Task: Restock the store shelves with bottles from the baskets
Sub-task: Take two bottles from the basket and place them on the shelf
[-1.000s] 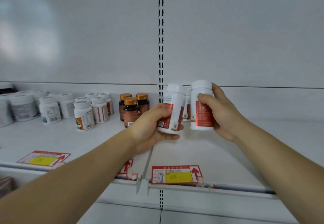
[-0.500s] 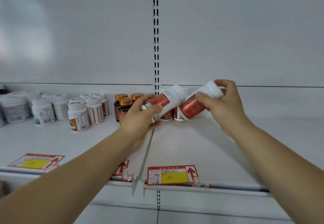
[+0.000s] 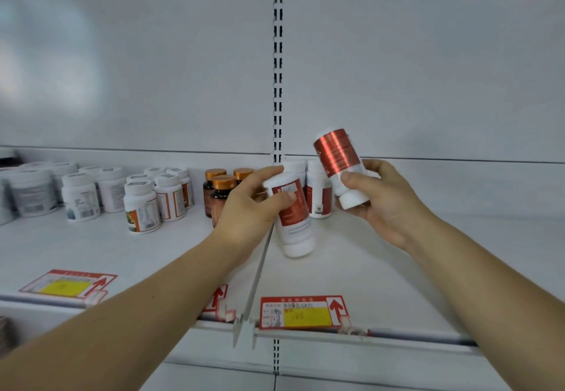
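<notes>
Now: 2 red-labelled bottles held over the shelf, both cap-down

Largest first, the white shelf [image 3: 397,268] runs the full width, with bare surface right of the thin divider rail [image 3: 260,271] and out to the front edge, where a red and yellow price tag [image 3: 301,312] sits. Left of the rail stand white jars [image 3: 140,207] and 3 amber bottles [image 3: 221,195] with orange caps, well apart from the front lip.

Both forearms reach in from below. The left hand [image 3: 249,207] grips the left bottle [image 3: 293,222], thumb across its label and fingers curled over its upturned base; the bottle tilts, its cap end low, close above the shelf just right of the rail. The right hand [image 3: 379,204] holds the right bottle [image 3: 339,164] higher, thumb pressing the white body near the cap and fingers wrapped behind, the base pointing up and leftward.

Between the hands, 2 shelved bottles [image 3: 318,191] of the same kind stand upright at the back, partly hidden.
</notes>
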`<state>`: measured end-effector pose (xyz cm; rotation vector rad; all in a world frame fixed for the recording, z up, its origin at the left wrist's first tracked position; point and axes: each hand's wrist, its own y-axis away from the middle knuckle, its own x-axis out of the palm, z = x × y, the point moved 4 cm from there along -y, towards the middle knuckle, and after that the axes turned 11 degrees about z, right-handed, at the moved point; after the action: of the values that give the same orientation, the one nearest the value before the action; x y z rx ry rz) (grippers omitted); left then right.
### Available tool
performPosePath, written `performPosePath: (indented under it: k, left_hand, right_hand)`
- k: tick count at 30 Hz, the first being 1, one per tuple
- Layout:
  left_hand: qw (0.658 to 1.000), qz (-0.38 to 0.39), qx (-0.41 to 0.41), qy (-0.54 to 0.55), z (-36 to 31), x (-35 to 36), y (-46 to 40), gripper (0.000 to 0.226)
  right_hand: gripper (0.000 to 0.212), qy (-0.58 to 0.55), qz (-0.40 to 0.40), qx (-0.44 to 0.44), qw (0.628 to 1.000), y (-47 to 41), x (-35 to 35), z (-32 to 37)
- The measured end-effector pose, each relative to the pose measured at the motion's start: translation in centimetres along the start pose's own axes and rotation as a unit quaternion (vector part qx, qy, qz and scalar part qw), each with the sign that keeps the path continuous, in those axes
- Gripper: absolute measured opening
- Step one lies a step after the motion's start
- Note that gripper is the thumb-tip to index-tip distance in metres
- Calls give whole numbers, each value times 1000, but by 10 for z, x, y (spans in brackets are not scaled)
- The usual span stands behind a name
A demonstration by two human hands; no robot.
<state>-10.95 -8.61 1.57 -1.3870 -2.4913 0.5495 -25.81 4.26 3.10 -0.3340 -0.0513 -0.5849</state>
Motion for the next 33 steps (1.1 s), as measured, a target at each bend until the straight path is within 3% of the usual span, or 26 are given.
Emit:
performPosePath:
  k: [2, 5, 11, 16, 24, 33]
  left_hand:
    - [1000, 6, 11, -9, -1, 1, 1, 39]
    - [1000, 16, 15, -5, -2, 3, 2, 42]
    - [999, 33, -9, -30, 1, 5, 2, 49]
    - [997, 50, -31, -43, 4, 6, 2, 46]
    - [998, 47, -29, -40, 3, 4, 1, 37]
    - [991, 26, -32, -130, -8, 3, -1, 15]
  right_hand:
    - [35, 32, 54, -8, 998, 3, 6, 1]
    - [37, 155, 46, -39, 986, 5, 7, 3]
    - [88, 273, 77, -25, 959, 10, 13, -2]
    - [73, 259, 103, -23, 960, 11, 16, -3]
    - [83, 286, 114, -21, 951, 13, 20, 0]
    - [48, 360, 82, -28, 929, 17, 15, 6]
